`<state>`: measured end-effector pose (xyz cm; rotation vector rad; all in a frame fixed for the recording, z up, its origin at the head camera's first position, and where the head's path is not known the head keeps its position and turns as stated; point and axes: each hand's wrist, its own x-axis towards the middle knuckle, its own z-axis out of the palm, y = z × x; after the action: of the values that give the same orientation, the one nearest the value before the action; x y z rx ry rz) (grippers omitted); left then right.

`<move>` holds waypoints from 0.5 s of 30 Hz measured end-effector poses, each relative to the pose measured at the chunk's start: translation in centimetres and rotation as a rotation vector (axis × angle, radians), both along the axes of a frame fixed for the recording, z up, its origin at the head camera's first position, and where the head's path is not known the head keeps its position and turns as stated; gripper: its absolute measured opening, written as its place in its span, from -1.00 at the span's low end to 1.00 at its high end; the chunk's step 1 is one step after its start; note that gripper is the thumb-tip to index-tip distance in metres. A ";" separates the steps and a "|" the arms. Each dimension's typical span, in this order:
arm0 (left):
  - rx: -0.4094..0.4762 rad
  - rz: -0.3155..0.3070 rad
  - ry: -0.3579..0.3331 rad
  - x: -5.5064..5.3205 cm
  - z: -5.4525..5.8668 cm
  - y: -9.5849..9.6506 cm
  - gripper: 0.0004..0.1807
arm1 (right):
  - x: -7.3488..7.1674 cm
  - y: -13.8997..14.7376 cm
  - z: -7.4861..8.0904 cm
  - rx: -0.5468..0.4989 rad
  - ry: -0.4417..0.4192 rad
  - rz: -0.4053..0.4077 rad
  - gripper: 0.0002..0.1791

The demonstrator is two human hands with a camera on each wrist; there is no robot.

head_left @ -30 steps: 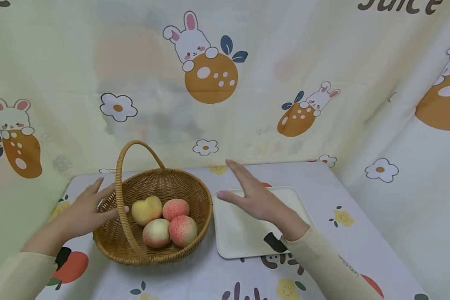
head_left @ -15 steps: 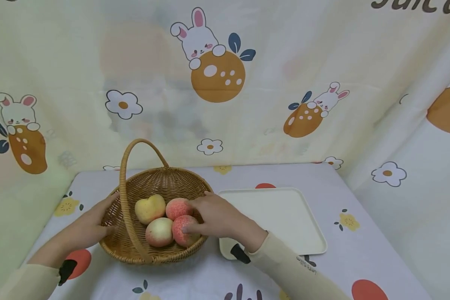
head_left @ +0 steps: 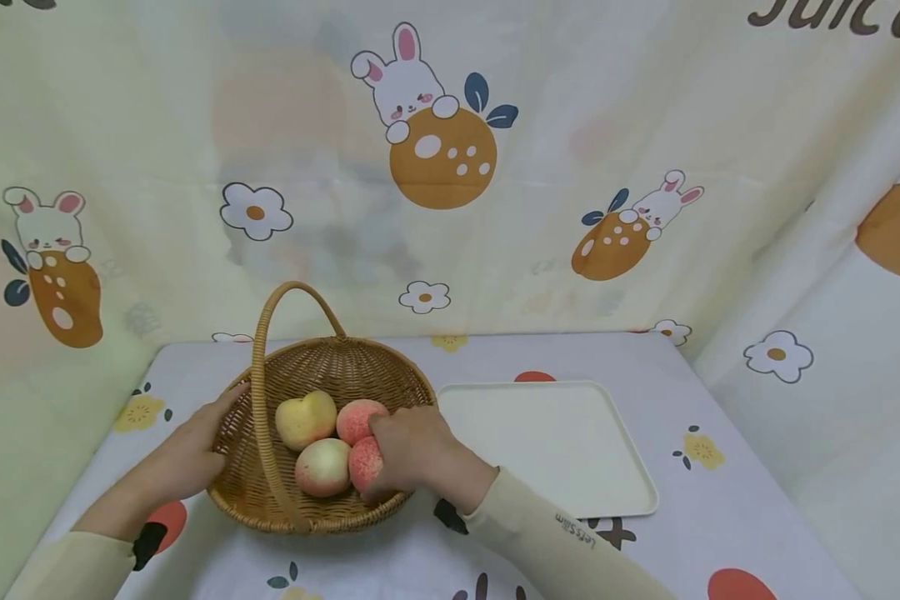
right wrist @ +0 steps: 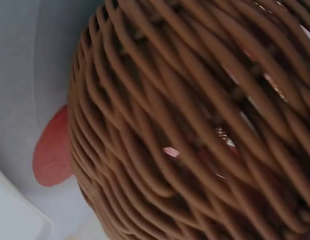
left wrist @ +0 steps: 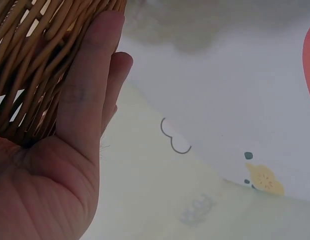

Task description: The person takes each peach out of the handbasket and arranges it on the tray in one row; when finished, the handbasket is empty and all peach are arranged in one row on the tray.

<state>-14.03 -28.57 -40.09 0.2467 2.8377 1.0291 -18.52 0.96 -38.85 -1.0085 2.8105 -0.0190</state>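
Note:
A brown wicker basket with a tall arched handle stands at the left of the table. Inside it lie a yellow peach, a pale peach, a pink peach and a red-speckled peach. My left hand rests against the basket's left side; in the left wrist view its straight fingers lie along the woven wall. Reaching over the right rim, my right hand grips the red-speckled peach, covering its right part. The right wrist view shows only wickerwork close up, so that hand is hidden there.
A shallow white tray lies on the table directly right of the basket. Printed cloth covers the table, and a patterned curtain hangs behind it. The basket handle arches up near my left hand.
My right hand has moved left from above the tray into the basket and closed round the red-speckled peach. My left hand has settled against the basket's left side. The head view has shifted slightly.

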 end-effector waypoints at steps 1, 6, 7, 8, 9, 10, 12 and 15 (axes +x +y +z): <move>-0.004 0.002 -0.002 0.0 0.0 0.0 0.08 | 0.0 0.0 -0.2 -0.017 0.008 -0.002 -0.27; -0.010 0.017 -0.009 0.2 0.2 0.2 0.06 | -0.4 0.8 -0.6 -0.188 0.025 0.009 -0.20; -0.009 0.019 -0.008 0.3 0.2 0.2 0.05 | -0.5 1.2 -0.5 -0.246 0.017 0.011 -0.18; -0.007 0.020 -0.008 0.3 0.2 0.2 0.05 | -0.6 1.5 -0.4 -0.312 -0.002 0.012 -0.18; -0.005 0.017 -0.003 0.3 0.2 0.2 0.04 | -0.7 2.0 -0.2 -0.391 -0.033 0.019 -0.19; -0.001 0.016 -0.003 0.4 0.3 0.2 0.04 | -0.9 2.5 0.0 -0.478 -0.075 0.028 -0.22; 0.007 0.015 -0.005 0.4 0.2 0.1 0.03 | -1.3 3.6 0.4 -0.667 -0.194 0.054 -0.26; 0.020 0.013 -0.007 0.4 0.2 0.1 0.02 | -2.2 5.4 1.0 -0.940 -0.429 0.094 -0.30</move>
<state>-13.65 -28.51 -39.89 0.2266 2.8276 1.0586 -20.71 6.39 -37.80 -1.0827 2.2969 -1.4481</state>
